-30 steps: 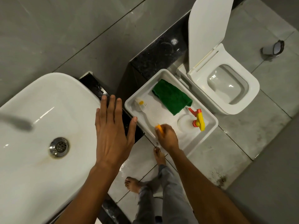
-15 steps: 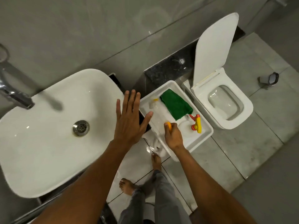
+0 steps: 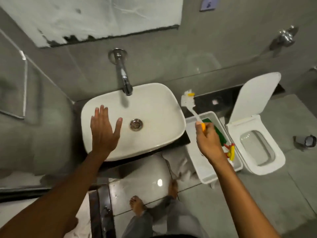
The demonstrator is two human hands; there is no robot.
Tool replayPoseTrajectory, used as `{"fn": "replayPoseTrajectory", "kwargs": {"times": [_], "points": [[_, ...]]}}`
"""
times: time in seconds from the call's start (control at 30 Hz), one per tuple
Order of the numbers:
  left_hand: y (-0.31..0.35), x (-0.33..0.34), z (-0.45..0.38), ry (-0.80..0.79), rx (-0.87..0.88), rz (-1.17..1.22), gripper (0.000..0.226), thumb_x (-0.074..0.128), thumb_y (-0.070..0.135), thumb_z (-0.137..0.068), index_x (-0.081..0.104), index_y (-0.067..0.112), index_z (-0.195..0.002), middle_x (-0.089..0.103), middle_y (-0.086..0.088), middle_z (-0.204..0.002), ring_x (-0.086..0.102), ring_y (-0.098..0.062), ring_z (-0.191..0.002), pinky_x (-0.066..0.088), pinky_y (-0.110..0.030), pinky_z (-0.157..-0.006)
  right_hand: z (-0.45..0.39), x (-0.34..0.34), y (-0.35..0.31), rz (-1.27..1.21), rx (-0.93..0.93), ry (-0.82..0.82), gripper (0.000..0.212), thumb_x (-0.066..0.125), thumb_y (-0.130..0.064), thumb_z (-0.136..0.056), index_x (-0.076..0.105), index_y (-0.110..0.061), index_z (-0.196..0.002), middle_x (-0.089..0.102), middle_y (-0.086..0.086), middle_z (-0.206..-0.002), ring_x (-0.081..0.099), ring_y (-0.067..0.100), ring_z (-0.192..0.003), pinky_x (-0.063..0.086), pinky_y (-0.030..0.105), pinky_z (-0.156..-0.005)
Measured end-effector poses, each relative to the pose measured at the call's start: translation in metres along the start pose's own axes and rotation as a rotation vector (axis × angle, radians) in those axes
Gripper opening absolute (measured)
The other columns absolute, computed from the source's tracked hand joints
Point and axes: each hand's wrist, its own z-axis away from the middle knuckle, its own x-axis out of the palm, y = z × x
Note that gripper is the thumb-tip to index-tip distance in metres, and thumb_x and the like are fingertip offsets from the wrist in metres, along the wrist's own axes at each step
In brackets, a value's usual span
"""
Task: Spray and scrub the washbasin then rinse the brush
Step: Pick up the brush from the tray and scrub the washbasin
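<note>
white washbasin (image 3: 154,107) sits on a dark counter, centre of view, chrome tap (image 3: 123,76) coming off the grey wall with its spout over the back of the bowl. drain (image 3: 136,124) at bowl centre. toilet (image 3: 257,143) to the right, lid up. white plastic tub (image 3: 197,155) on the floor between basin and toilet, touching neither clearly. left hand (image 3: 103,133) spread flat over the left half of the bowl, fingers apart, holding nothing; cannot tell if the palm touches the porcelain. right hand (image 3: 208,140) above the tub, fist clamped on the orange grip of the brush (image 3: 190,105). brush tilted, white bristle head up beside the basin's right rim. green cloth (image 3: 217,133) and red-and-yellow spray bottle (image 3: 230,151) lie in the tub, partly hidden by the hand.
</note>
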Motion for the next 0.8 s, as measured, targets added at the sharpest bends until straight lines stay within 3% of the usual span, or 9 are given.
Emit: {"fn": "replayPoseTrajectory", "kwargs": {"times": [0.1,0.23,0.33,0.43,0.53,0.6,0.67,0.73,0.8], "points": [[-0.035,-0.007,0.003,0.014,-0.124,0.022,0.070,0.048,0.044,-0.106,0.042,-0.005,-0.157,0.041,-0.025,-0.166,0.033,-0.043,-0.158,0.027,-0.059,-0.129,0.021,0.026,-0.031,0.247,-0.089,-0.142,0.041,0.040,-0.054,-0.108,0.054,-0.016,-0.105,0.067,0.005,-0.090,0.062,0.032,-0.084,0.039,0.034,-0.074],[-0.054,0.001,0.024,-0.012,-0.131,0.091,0.068,0.046,0.041,-0.107,0.043,-0.005,-0.157,0.042,-0.025,-0.165,0.036,-0.043,-0.157,0.028,-0.057,-0.129,0.026,0.068,-0.057,0.687,-0.105,-0.176,0.042,0.036,-0.044,-0.109,0.056,-0.008,-0.113,0.073,0.022,-0.116,0.070,0.044,-0.107,0.049,0.044,-0.079],[-0.059,0.009,0.039,-0.049,-0.140,0.078,0.069,0.037,0.047,-0.109,0.041,-0.001,-0.158,0.041,-0.021,-0.167,0.033,-0.037,-0.160,0.026,-0.053,-0.132,0.016,0.085,-0.068,0.746,0.050,-0.186,0.043,0.038,-0.030,-0.110,0.058,0.001,-0.133,0.067,0.022,-0.134,0.066,0.042,-0.123,0.052,0.045,-0.099],[-0.064,0.009,0.040,-0.056,-0.161,0.032,0.068,0.036,0.048,-0.110,0.037,0.002,-0.161,0.037,-0.017,-0.170,0.028,-0.032,-0.163,0.021,-0.049,-0.134,0.027,0.109,-0.075,0.850,0.049,-0.408,0.042,0.038,-0.012,-0.108,0.057,0.004,-0.142,0.064,0.024,-0.142,0.063,0.039,-0.129,0.050,0.042,-0.105],[-0.064,0.007,0.037,-0.074,-0.172,0.003,0.068,0.030,0.049,-0.111,0.036,0.004,-0.162,0.035,-0.015,-0.172,0.025,-0.029,-0.164,0.015,-0.048,-0.136,0.059,0.141,-0.094,0.909,-0.001,-0.673,0.040,0.039,-0.004,-0.104,0.055,0.003,-0.140,0.065,0.026,-0.136,0.066,0.043,-0.123,0.052,0.041,-0.091],[-0.063,0.006,0.036,-0.081,-0.180,0.010,0.068,0.027,0.048,-0.111,0.035,0.004,-0.162,0.034,-0.014,-0.172,0.024,-0.028,-0.164,0.014,-0.048,-0.136,0.079,0.164,-0.104,0.828,0.018,-0.797,0.027,0.039,-0.009,-0.103,0.063,-0.002,-0.114,0.071,0.024,-0.108,0.075,0.039,-0.090,0.051,0.031,-0.062],[-0.063,0.006,0.035,-0.083,-0.182,0.026,0.067,0.025,0.046,-0.111,0.034,0.004,-0.162,0.034,-0.014,-0.172,0.024,-0.027,-0.164,0.014,-0.048,-0.136,0.084,0.179,-0.106,0.762,0.046,-0.803,0.029,0.036,-0.016,-0.105,0.064,-0.008,-0.101,0.070,0.022,-0.097,0.073,0.038,-0.078,0.050,0.028,-0.054],[-0.065,0.009,0.034,-0.082,-0.185,0.037,0.065,0.025,0.044,-0.112,0.035,0.004,-0.162,0.035,-0.013,-0.172,0.025,-0.026,-0.164,0.015,-0.048,-0.135,0.068,0.172,-0.104,0.824,0.001,-0.699,0.036,0.038,-0.011,-0.106,0.061,-0.003,-0.131,0.066,0.026,-0.128,0.070,0.043,-0.113,0.056,0.038,-0.081],[-0.067,0.012,0.035,-0.070,-0.190,0.049,0.063,0.024,0.043,-0.112,0.036,0.006,-0.162,0.035,-0.012,-0.172,0.026,-0.026,-0.164,0.016,-0.049,-0.135,0.034,0.150,-0.089,0.875,0.068,-0.484,0.042,0.037,-0.010,-0.107,0.054,-0.001,-0.145,0.057,0.025,-0.144,0.061,0.041,-0.130,0.052,0.042,-0.101]]}}
